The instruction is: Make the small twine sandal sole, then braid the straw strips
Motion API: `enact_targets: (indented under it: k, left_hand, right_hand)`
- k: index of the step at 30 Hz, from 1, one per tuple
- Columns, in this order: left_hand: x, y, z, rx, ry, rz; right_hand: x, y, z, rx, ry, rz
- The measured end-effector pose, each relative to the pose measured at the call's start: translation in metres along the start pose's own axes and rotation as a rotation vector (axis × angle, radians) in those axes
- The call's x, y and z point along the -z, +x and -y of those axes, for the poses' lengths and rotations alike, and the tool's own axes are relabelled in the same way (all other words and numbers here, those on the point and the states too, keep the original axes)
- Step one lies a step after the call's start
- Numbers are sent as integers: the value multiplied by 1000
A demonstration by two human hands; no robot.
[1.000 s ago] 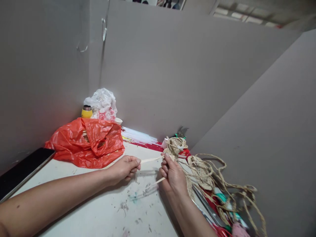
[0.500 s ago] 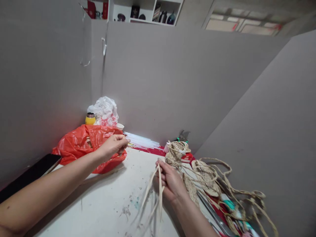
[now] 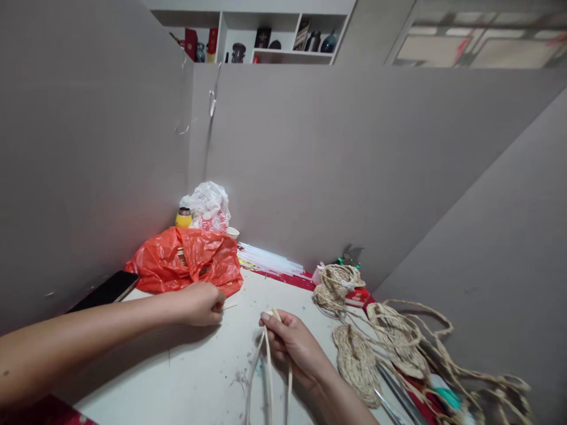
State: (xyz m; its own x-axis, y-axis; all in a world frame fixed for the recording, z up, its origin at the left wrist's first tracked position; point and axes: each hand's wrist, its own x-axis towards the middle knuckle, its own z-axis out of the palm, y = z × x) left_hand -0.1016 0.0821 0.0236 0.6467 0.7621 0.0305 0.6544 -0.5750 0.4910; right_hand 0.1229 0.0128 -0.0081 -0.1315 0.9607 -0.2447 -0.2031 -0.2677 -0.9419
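My right hand (image 3: 295,348) pinches several pale plant-fibre strips (image 3: 269,372) between thumb and fingers. They hang down over the white tabletop (image 3: 177,366), with a folded end standing up at the fingertips. To its left, my left hand (image 3: 201,304) is closed in a fist just in front of the red plastic bag (image 3: 190,254). A short thin bit shows beside its fingers, but what they hold, if anything, is hidden. Beyond my right hand lie coiled bundles of twisted straw cord (image 3: 357,360), apart from it.
White sticks (image 3: 270,260) lie along the back edge. A phone (image 3: 106,292) is at the left, near a yellow jar (image 3: 183,217) and a white plastic bag (image 3: 208,203). Metal tools (image 3: 401,392) and loose cord (image 3: 482,378) crowd the right edge. Grey walls (image 3: 310,147) enclose the table.
My left hand has come down and closer, from over the red bag to in front of it. My right hand has moved lower with the strips. The view has shifted.
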Motion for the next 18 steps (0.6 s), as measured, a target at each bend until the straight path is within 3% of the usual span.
enact_targets:
  k: [5, 12, 18]
  left_hand:
    - [-20, 16, -4, 41, 71, -83]
    - [-20, 24, 7, 118, 63, -35]
    - [-20, 23, 3, 88, 58, 5]
  right_hand:
    - [-10, -7, 2, -14, -7, 46]
    - [-9, -6, 3, -10, 61, 24]
    - [-3, -1, 1, -20, 84, 8]
